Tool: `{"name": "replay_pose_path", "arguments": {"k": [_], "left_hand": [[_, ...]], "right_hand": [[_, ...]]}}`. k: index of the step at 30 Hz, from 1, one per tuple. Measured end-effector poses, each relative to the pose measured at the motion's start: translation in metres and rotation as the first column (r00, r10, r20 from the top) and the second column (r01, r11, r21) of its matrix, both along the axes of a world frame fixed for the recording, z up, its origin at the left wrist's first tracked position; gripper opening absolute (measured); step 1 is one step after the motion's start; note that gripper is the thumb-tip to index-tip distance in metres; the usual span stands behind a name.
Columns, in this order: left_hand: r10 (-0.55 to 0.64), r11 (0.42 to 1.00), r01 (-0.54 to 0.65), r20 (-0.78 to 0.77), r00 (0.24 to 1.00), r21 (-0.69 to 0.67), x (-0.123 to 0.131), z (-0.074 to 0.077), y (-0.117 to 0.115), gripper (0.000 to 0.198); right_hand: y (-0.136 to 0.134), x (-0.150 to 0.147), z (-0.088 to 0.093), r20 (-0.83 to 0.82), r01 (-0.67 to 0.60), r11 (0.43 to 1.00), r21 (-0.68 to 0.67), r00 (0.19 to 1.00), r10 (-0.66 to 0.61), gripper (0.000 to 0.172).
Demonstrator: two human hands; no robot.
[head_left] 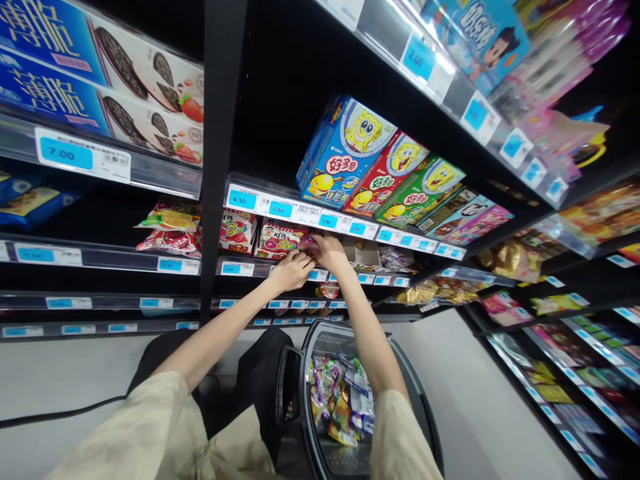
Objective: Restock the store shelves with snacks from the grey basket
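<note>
Both my arms reach forward to a low shelf of packaged sweets. My left hand (pixel 295 269) is at the shelf's front edge, its fingers curled beside a red and white candy packet (pixel 280 239). Close by on the right, my right hand (pixel 326 252) reaches in under the shelf above, fingers bent around a small purplish-red item that is mostly hidden. The two hands nearly touch. A second red and white packet (pixel 237 231) stands to their left. Below my right arm a black basket (pixel 306 400) holds several colourful snack bags (pixel 340 400).
Boxes with cartoon pictures (pixel 367 157) stand on the shelf just above my hands. Cookie boxes (pixel 100 73) fill the upper left shelf, beside a dark upright post (pixel 216 133). An overhanging shelf edge (pixel 430 63) juts in at upper right. My knees flank the basket's left side.
</note>
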State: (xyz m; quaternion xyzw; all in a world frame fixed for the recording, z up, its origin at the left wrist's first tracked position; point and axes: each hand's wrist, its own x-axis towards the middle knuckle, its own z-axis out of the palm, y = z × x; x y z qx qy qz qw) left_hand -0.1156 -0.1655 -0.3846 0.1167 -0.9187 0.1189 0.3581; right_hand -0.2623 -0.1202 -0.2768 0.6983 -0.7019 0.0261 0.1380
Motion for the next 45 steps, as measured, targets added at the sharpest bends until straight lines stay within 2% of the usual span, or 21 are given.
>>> {"name": "replay_pose_path", "arguments": {"k": [3, 5, 11, 14, 16, 19, 21, 25, 28, 30, 33, 36, 40, 43, 45], "left_hand": [[-0.005, 1.0, 0.005, -0.017, 1.0, 0.002, -0.001, -0.002, 0.0, 0.025], [-0.02, 1.0, 0.02, -0.031, 0.999, 0.001, -0.001, -0.003, 0.0, 0.024], [-0.038, 0.999, 0.038, -0.02, 0.999, 0.008, -0.002, -0.006, -0.003, 0.021], [-0.045, 0.999, 0.045, -0.021, 0.999, 0.006, -0.002, -0.005, -0.004, 0.02], [-0.042, 0.999, 0.042, -0.015, 0.999, 0.009, -0.001, -0.004, -0.003, 0.02], [-0.027, 1.0, 0.027, -0.032, 0.999, 0.007, -0.002, -0.004, -0.002, 0.022], [-0.016, 1.0, 0.016, -0.056, 0.998, 0.008, -0.002, -0.005, -0.001, 0.025], [-0.025, 1.0, 0.025, -0.066, 0.998, 0.011, -0.003, -0.008, 0.0, 0.031], [-0.012, 1.0, 0.014, -0.069, 0.998, 0.017, -0.003, -0.008, 0.001, 0.032], [0.001, 1.0, 0.001, -0.07, 0.998, 0.021, -0.003, -0.008, 0.002, 0.033], [0.007, 1.0, -0.006, -0.054, 0.999, 0.021, -0.002, -0.006, 0.003, 0.031], [0.004, 1.0, -0.004, -0.036, 0.999, 0.011, -0.002, -0.005, 0.002, 0.027], [-0.002, 1.0, 0.002, -0.023, 1.0, -0.002, -0.001, -0.006, 0.001, 0.031], [-0.003, 1.0, 0.003, -0.027, 1.0, 0.001, -0.001, -0.007, 0.0, 0.033], [-0.003, 1.0, 0.003, -0.046, 0.999, 0.0, -0.001, -0.008, 0.001, 0.033]], "right_hand": [[0.007, 0.0, 0.008, 0.084, -0.086, 0.991, 0.104, 0.993, 0.077, 0.034], [0.008, 0.002, 0.009, 0.084, -0.079, 0.989, 0.127, 0.994, 0.069, 0.029], [-0.008, 0.007, -0.007, -0.015, 0.055, 0.997, 0.044, 0.998, -0.054, 0.023], [-0.012, 0.006, -0.012, 0.002, 0.09, 0.996, -0.004, 0.996, -0.09, 0.02], [-0.009, 0.005, -0.011, 0.053, 0.067, 0.997, -0.034, 0.996, -0.065, 0.018], [0.006, 0.005, -0.008, 0.21, -0.03, 0.996, -0.088, 0.977, 0.048, 0.014], [0.023, 0.006, -0.01, 0.295, -0.04, 0.983, -0.178, 0.951, 0.092, 0.014], [0.058, 0.007, -0.023, 0.32, 0.107, 0.95, -0.295, 0.947, -0.007, 0.032], [0.071, 0.006, -0.028, 0.289, 0.121, 0.939, -0.323, 0.957, -0.025, 0.03], [0.068, 0.007, -0.027, 0.237, 0.077, 0.932, -0.355, 0.971, 0.011, 0.03], [0.052, 0.007, -0.022, 0.161, 0.045, 0.942, -0.332, 0.987, 0.009, 0.043], [0.029, 0.005, -0.019, 0.116, 0.052, 0.966, -0.253, 0.993, -0.023, 0.045], [0.006, -0.005, -0.012, 0.075, 0.018, 0.994, -0.11, 0.997, -0.01, 0.043], [0.004, -0.01, -0.006, 0.085, -0.002, 0.999, -0.052, 0.996, 0.007, 0.046], [0.01, -0.01, -0.005, 0.109, -0.025, 0.997, -0.071, 0.994, 0.033, 0.045]]}}
